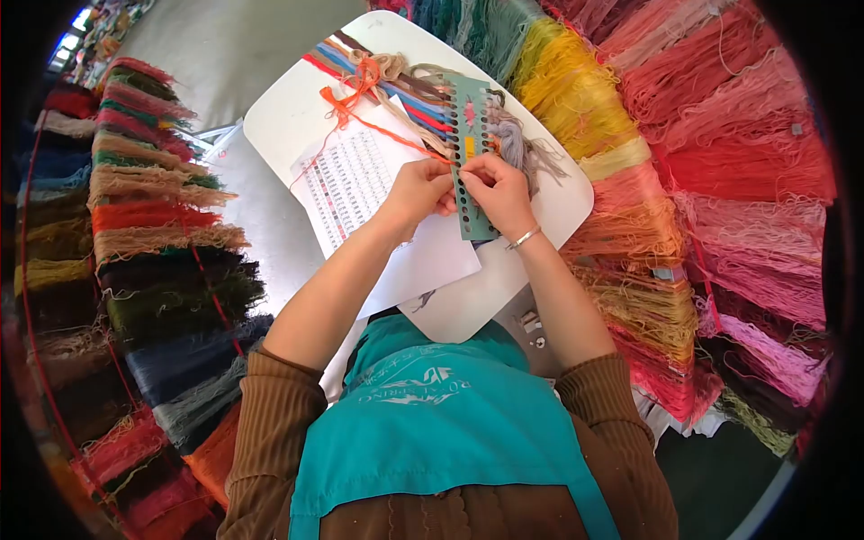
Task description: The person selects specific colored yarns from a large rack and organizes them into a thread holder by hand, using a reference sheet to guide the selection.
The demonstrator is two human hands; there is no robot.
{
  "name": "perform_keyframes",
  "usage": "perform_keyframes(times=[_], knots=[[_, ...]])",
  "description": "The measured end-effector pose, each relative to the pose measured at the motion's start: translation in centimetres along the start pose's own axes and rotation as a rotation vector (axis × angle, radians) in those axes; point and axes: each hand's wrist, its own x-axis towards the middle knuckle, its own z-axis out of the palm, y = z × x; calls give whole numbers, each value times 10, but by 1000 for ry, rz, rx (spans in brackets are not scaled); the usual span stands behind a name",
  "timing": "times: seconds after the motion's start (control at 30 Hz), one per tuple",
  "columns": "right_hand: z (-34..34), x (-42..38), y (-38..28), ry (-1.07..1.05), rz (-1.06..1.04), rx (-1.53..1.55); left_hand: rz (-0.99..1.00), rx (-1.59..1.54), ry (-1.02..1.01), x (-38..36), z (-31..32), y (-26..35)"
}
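My left hand (423,191) is closed in a pinch at the left edge of a green thread card (468,117) with rows of holes along its sides. A bundle of orange thread (396,132) runs down to its fingertips. Opposite it, my right hand (499,189) lies over the card's right side, thumb and forefinger pinched close to the left fingertips. What those right fingers hold is too small to make out. Skeins of blue, red, brown and beige thread (423,112) hang from the card's upper holes. Grey thread (515,144) trails off its right side.
A white board (279,126) lies in front of me under the card. Printed chart sheets (346,175) rest on it, left of the hands. Racks of coloured thread hang close by on the left (153,207) and right (747,135). A teal apron (432,423) covers my lap.
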Motion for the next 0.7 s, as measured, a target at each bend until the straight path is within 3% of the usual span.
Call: perform_keyframes(times=[0.1, 0.17, 0.27, 0.4, 0.7], knots=[[0, 2, 1, -9, 8, -6, 41, 107, 32, 4, -1, -1], [-1, 4, -1, -23, 23, -40, 175, 393, 144, 0, -5, 3], [-4, 8, -10, -106, 133, -153, 188, 464, 247, -7, -28, 7], [-3, 13, -7, -136, 134, -264, 109, 386, 213, -13, -46, 11], [1, 13, -36, -145, 123, -502, 2, -109, 8, -11, -37, 6]])
